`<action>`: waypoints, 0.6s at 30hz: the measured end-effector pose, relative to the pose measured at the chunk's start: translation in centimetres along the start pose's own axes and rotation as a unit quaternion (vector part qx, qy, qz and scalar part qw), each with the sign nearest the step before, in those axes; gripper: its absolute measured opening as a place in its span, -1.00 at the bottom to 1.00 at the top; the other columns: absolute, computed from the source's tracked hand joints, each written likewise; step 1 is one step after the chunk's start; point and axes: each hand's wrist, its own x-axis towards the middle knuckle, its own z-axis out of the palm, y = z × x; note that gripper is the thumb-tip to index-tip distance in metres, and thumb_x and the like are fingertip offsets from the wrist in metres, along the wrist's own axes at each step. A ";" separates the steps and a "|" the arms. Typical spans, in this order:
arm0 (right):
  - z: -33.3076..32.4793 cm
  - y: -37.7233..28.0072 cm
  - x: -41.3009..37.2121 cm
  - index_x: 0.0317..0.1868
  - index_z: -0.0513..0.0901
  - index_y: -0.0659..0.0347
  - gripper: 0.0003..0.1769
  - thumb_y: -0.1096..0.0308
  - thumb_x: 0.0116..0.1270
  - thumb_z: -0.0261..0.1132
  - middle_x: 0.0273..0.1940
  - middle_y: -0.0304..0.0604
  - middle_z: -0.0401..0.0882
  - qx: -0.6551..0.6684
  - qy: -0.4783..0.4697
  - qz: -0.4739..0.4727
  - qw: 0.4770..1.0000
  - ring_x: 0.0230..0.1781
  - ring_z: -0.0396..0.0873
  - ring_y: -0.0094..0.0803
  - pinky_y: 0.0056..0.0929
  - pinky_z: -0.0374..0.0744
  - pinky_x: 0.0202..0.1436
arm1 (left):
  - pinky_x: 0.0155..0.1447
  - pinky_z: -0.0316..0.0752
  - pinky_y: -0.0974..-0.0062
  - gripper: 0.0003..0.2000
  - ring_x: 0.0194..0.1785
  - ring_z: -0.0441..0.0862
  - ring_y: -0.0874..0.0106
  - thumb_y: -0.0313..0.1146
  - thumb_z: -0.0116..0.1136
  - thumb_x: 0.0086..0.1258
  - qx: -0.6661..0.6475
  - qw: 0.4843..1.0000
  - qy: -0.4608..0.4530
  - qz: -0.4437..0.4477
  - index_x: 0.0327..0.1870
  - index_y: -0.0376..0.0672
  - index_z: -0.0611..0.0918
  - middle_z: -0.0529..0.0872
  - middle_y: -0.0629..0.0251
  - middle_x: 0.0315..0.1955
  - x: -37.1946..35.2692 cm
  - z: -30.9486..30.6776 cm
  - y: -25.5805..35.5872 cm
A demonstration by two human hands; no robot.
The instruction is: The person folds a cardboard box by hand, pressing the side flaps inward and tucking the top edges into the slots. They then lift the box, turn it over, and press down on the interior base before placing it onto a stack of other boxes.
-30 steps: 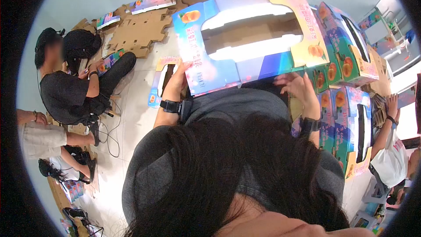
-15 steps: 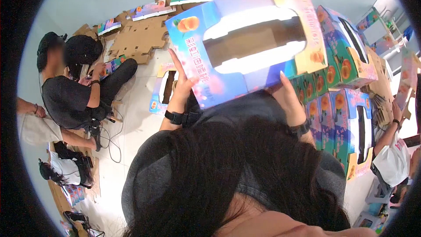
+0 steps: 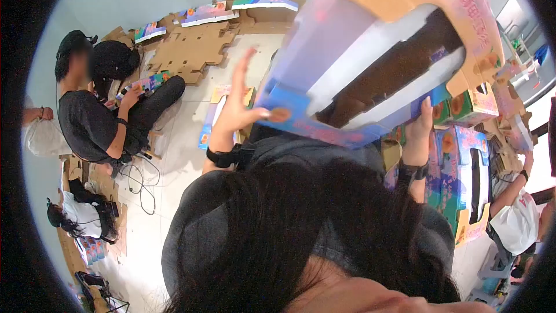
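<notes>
A colourful fruit carton [image 3: 289,101] with peach pictures and a wide cut-out window is tilted up in front of me, its top running out of view. My right hand [image 3: 421,124] supports its lower right edge, thumb up along the side and the other fingers hidden. At the lower left corner is my left hand [image 3: 236,107], fingers spread upward and away from the carton, with only the thumb tip at its edge. Through the window the dark brown inside shows.
Similar cartons are stacked [image 3: 463,179] on my right. One more carton [image 3: 211,119] stands on the floor beyond my left hand. Flat cardboard sheets [image 3: 188,49] lie by the wall. A seated person [image 3: 92,116] works on the left, near a loose cable [image 3: 142,188]; another person [image 3: 515,214] is at right.
The carton has moved up and to the right and turned, its left side now lower. My left hand's fingers have come away from its side, while my right hand has moved right with it.
</notes>
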 end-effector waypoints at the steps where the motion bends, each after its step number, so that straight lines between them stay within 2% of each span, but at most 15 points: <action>1: 0.5 0.4 -0.4 0.50 0.25 0.25 -0.19 0.03 0.41 0.33 0.33 -0.09 0.44 -0.015 0.000 0.004 1.000 0.34 0.45 -0.22 -0.19 0.44 0.40 | 0.62 0.00 0.19 0.12 0.60 0.16 0.13 0.16 0.38 0.15 -0.083 0.995 -0.019 -0.046 0.65 -0.17 0.03 0.27 0.01 0.52 -0.4 0.5 0.4; 3: 1.7 0.9 -0.3 0.52 0.22 0.25 -0.15 -0.02 0.40 0.33 0.37 -0.10 0.40 -0.033 0.017 0.035 0.999 0.37 0.40 -0.24 -0.24 0.39 0.43 | 0.58 0.10 0.22 0.18 0.55 0.24 0.15 0.12 0.48 0.06 -0.246 0.958 -0.057 -0.132 0.64 -0.22 0.04 0.30 0.00 0.49 -0.6 1.7 1.2; 5: 1.7 1.0 -0.5 0.54 0.22 0.25 -0.07 -0.10 0.35 0.36 0.40 -0.12 0.38 -0.138 0.002 0.074 0.988 0.39 0.38 -0.24 -0.25 0.36 0.44 | 0.54 0.17 0.25 0.13 0.51 0.30 0.19 0.09 0.47 0.09 -0.244 0.954 -0.062 -0.161 0.61 -0.27 0.08 0.34 -0.01 0.45 -0.4 1.3 0.9; 6: 0.5 1.4 0.0 0.60 0.09 0.25 0.10 -0.12 0.25 0.42 0.47 -0.10 0.30 -0.163 -0.120 0.051 0.978 0.46 0.30 -0.23 -0.26 0.26 0.51 | 0.53 0.20 0.26 0.11 0.49 0.33 0.20 0.08 0.46 0.11 -0.243 0.952 -0.064 -0.177 0.60 -0.29 0.11 0.36 -0.02 0.43 -0.4 1.2 0.6; 9: -0.9 3.1 -0.2 0.64 -0.08 0.24 0.28 -0.14 0.14 0.48 0.54 -0.10 0.18 -0.099 -0.280 0.129 0.946 0.53 0.19 -0.24 -0.27 0.15 0.57 | 0.49 0.27 0.29 0.00 0.43 0.41 0.25 0.00 0.44 0.15 -0.250 0.943 -0.030 -0.215 0.55 -0.32 0.20 0.47 0.00 0.35 -1.2 1.5 -0.6; 10: -1.1 3.9 -0.6 0.66 -0.19 0.23 0.31 -0.03 0.16 0.50 0.57 -0.10 0.09 -0.035 -0.307 0.155 0.938 0.58 0.09 -0.25 -0.28 0.07 0.61 | 0.47 0.29 0.29 -0.04 0.40 0.44 0.26 -0.02 0.42 0.16 -0.261 0.937 -0.015 -0.232 0.54 -0.32 0.23 0.50 0.02 0.32 -1.7 1.6 -1.2; 13: 3.3 4.6 -2.4 0.66 -0.19 0.24 0.25 0.06 0.22 0.48 0.58 -0.09 0.08 -0.078 -0.183 0.194 0.961 0.58 0.08 -0.27 -0.28 0.08 0.60 | 0.41 0.37 0.32 -0.14 0.32 0.52 0.28 -0.08 0.37 0.21 -0.292 0.916 0.019 -0.274 0.49 -0.32 0.30 0.57 0.06 0.24 -2.9 2.0 -3.2; 14: 3.8 5.6 -2.4 0.63 -0.02 0.27 0.08 0.13 0.29 0.42 0.52 -0.06 0.21 -0.095 -0.147 0.175 0.969 0.52 0.20 -0.28 -0.29 0.14 0.57 | 0.39 0.39 0.33 -0.17 0.30 0.54 0.29 -0.09 0.36 0.22 -0.302 0.911 0.028 -0.281 0.48 -0.32 0.32 0.58 0.07 0.22 -3.0 2.1 -3.6; 17: 3.7 6.5 -1.7 0.56 0.19 0.28 -0.07 0.07 0.31 0.40 0.41 -0.08 0.38 -0.053 -0.168 0.224 0.959 0.43 0.33 -0.32 -0.32 0.22 0.52 | 0.36 0.43 0.34 -0.23 0.27 0.56 0.30 -0.10 0.31 0.25 -0.321 0.897 0.060 -0.299 0.45 -0.31 0.35 0.59 0.08 0.20 -3.4 2.6 -3.5; 18: 2.8 7.6 -1.6 0.48 0.32 0.29 -0.17 0.05 0.32 0.38 0.32 -0.11 0.49 -0.067 -0.171 0.208 0.961 0.36 0.40 -0.34 -0.34 0.27 0.47 | 0.35 0.44 0.34 -0.25 0.27 0.56 0.30 -0.09 0.30 0.26 -0.325 0.892 0.074 -0.304 0.44 -0.30 0.36 0.59 0.07 0.20 -3.4 2.7 -3.2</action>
